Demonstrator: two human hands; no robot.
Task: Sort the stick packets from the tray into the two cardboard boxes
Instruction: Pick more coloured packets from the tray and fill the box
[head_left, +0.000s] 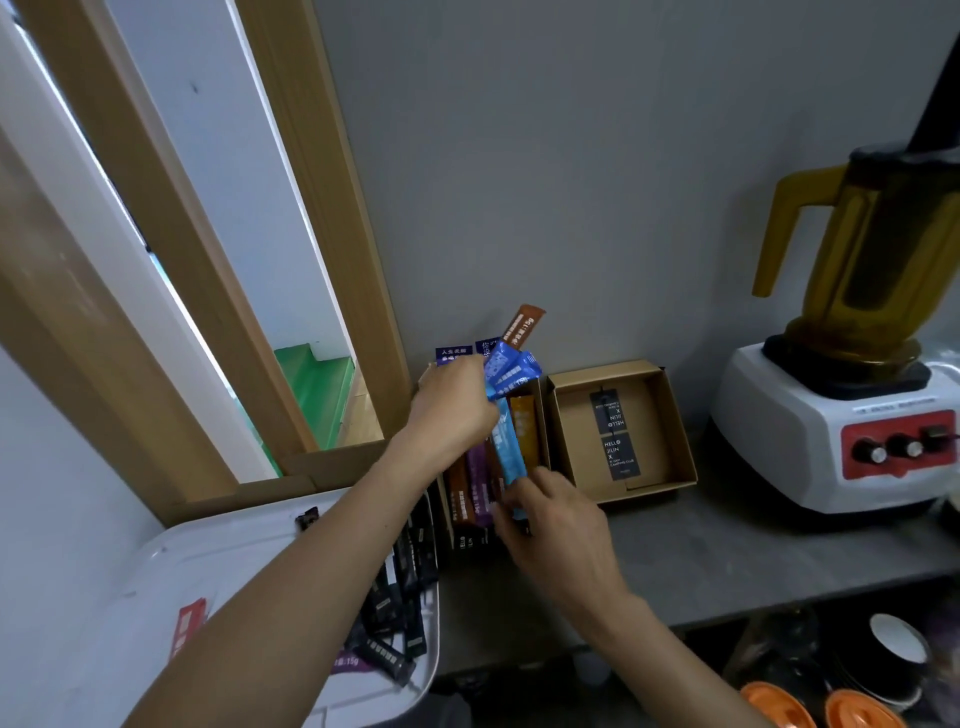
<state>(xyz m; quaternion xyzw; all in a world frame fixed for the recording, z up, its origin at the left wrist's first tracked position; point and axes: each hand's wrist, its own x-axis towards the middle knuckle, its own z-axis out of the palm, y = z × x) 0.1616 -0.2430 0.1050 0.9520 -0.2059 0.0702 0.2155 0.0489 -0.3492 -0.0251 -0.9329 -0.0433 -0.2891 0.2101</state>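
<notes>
Fingers of our left hand (457, 410) are curled tight round a fanned bunch of blue foil stick packets (511, 371), with one orange-brown stick packet (524, 325) poking up above the fan, all at the centre of the frame. Just below, a long light-blue stick packet (506, 447) hangs from that same grip, and our right hand (563, 535) pinches its lower end between thumb and fingertips.

All of this hovers over the left brown cardboard box (543, 431), which already holds orange, purple and brown packets packed side by side. We judge the main risk is here: with so many slippery sticks in one fist, easing the grip to release one could let the whole fan slide out and scatter. Pulling the light-blue packet from below could also drag its neighbours along. That box looks nearly full, so pressing more in might buckle a packet or nudge the light cardboard sideways.

To the right, just beside it, the open square brown cardboard box (574, 447) holds two black stick packets (615, 434). A loose packet could easily fall into this one and spoil the sort.

At the lower left, the white plastic tray (218, 551) still carries a heap of black stick packets (400, 597) and a red stick packet (189, 629), partly hidden by our left forearm, which could brush them when it draws back. On the grey counter (727, 561) at the right stands a white-based blender with an amber jug (841, 431), well apart.
</notes>
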